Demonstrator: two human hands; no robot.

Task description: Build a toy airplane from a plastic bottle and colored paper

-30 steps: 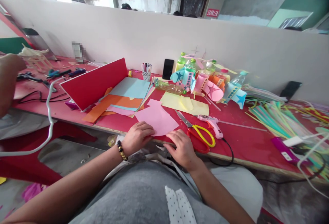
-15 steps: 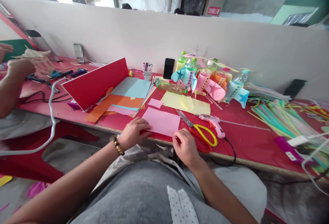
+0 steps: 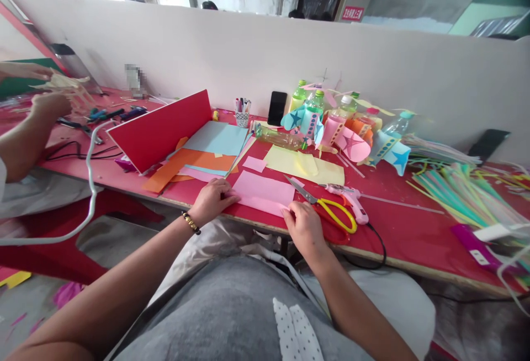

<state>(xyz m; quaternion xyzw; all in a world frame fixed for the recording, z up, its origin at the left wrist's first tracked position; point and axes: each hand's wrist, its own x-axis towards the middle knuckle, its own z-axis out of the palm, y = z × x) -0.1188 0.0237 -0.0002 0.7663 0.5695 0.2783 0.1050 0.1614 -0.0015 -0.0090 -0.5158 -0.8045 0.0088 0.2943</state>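
A sheet of pink paper (image 3: 265,187) lies at the table's front edge, its near side folded up in a narrow strip. My left hand (image 3: 213,202) pinches the left end of that fold between thumb and fingers. At the right end, my right hand (image 3: 304,226) is closed on the same edge, fingers bent. Just right of the sheet are scissors (image 3: 336,213) with yellow and red handles, and a pink glue gun (image 3: 356,206) lies behind them. A small pink piece of paper (image 3: 254,164) and a pale yellow sheet (image 3: 331,170) rest beyond the pink one.
Blue paper (image 3: 217,140) and orange paper (image 3: 174,170) lie to the left by a red board (image 3: 165,129). Bottle crafts (image 3: 343,118), a clear bottle (image 3: 277,136) and a pen cup (image 3: 242,119) stand or lie behind. Coloured strips (image 3: 459,195) fill the right. A co-worker's hand (image 3: 52,106) is far left.
The near edge of the pink paper has been turned up into a visible fold. Both hands have shifted slightly away from my body. The co-worker's hands have moved at the wooden model.
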